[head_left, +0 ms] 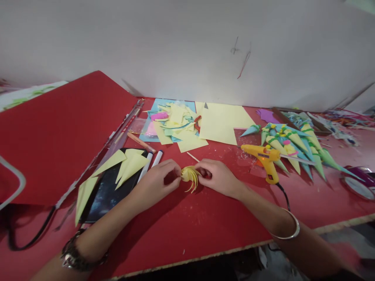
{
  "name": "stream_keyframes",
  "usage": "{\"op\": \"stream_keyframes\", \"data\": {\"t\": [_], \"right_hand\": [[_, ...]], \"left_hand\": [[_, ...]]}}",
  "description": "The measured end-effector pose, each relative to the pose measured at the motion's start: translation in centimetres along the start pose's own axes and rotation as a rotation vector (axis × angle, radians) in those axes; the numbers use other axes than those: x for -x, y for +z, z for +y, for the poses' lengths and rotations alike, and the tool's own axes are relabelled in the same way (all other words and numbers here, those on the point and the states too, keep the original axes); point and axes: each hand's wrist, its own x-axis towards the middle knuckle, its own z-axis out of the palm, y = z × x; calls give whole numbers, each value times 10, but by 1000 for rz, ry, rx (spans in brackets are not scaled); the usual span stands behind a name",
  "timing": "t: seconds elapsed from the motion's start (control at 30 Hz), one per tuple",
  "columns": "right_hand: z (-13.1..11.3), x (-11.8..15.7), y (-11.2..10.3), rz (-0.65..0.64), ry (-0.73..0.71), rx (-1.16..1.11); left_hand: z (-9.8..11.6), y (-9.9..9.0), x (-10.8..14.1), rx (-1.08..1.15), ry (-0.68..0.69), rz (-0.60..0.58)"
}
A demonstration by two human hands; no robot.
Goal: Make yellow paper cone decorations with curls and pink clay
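Observation:
Between my two hands, low over the red table (187,230), is a yellow fringed paper curl (190,176), its thin strips hanging down in arcs. My left hand (162,177) pinches its left side between thumb and fingertips. On the other side, my right hand (218,176) has closed fingertips on the curl's right edge. A thin pale stick (192,157) lies just behind the right fingers. Several yellow paper cones (131,166) rest on a dark tablet-like slab (109,197) left of my left hand, beside white pens (157,158).
Right of my right hand lies a yellow glue gun (265,156) with a black cord. Behind it are several green and blue paper cones (293,140). Yellow sheets (221,121) and paper scraps (175,121) lie along the wall. A red board (64,144) leans at left.

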Motion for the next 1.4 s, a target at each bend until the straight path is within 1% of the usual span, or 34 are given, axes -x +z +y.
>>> {"op": "stream_keyframes", "data": {"t": [0.17, 0.27, 0.4, 0.5, 0.67, 0.83, 0.93, 1.2, 1.4], "right_hand": [[-1, -2, 2, 20, -35, -70], [-1, -2, 3, 27, -16, -100], [-1, -2, 4, 42, -17, -118], [-1, -1, 4, 49, -42, -106], [1, 0, 2, 92, -155, -20], [0, 1, 0, 159, -249, 58], [-1, 1, -1, 192, -288, 76], [-3, 2, -2, 245, -416, 47], [-2, 2, -2, 261, -470, 30]], "left_hand": [[0, 1, -1, 9, 15, -14], [-3, 3, 0, 31, 41, -17], [-5, 4, 1, 63, 99, -14], [-5, 4, 2, 45, 162, 5], [-5, 2, 3, -60, 286, 72], [-4, 1, 4, -94, 372, 127], [-3, 1, 4, -109, 396, 163], [-5, 0, 4, -251, 490, 257], [-4, 0, 6, -249, 481, 249]]}}
